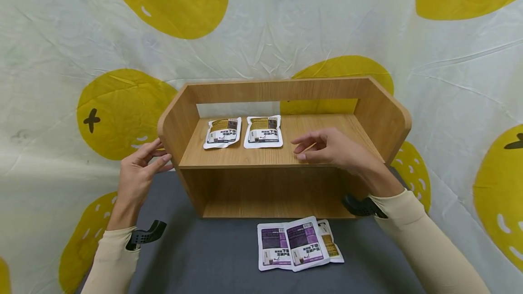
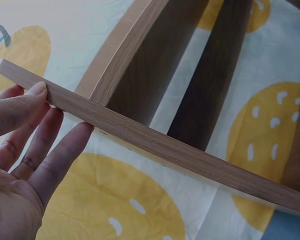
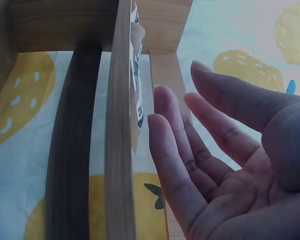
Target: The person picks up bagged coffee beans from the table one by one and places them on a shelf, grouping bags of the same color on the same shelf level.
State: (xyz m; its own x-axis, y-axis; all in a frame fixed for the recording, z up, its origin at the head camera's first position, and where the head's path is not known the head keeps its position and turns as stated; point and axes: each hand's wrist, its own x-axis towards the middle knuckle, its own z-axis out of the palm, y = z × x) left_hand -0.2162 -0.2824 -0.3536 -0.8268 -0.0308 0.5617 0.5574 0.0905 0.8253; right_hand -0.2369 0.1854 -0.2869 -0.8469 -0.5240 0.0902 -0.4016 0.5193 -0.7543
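A two-tier wooden shelf (image 1: 261,166) stands in front of me. At its left side panel, my left hand (image 1: 138,171) touches the outer side and front edge with thumb and fingertips; the panel edge (image 2: 140,129) crosses the left wrist view. Over the right part of the upper board is my right hand (image 1: 328,149), fingers loosely bent and nothing between them. Two white pouches with gold-brown labels, a left one (image 1: 223,133) and a right one (image 1: 263,132), lie side by side on that board, left of my right hand. In the right wrist view, the right hand (image 3: 215,165) is beside the board's edge (image 3: 119,130).
On the grey tabletop (image 1: 196,257) before the shelf, two purple-labelled pouches overlap, a left one (image 1: 273,245) and a right one (image 1: 307,243). A gold-brown pouch (image 1: 332,244) is partly hidden beneath them. A yellow-patterned cloth (image 1: 261,35) hangs behind the shelf.
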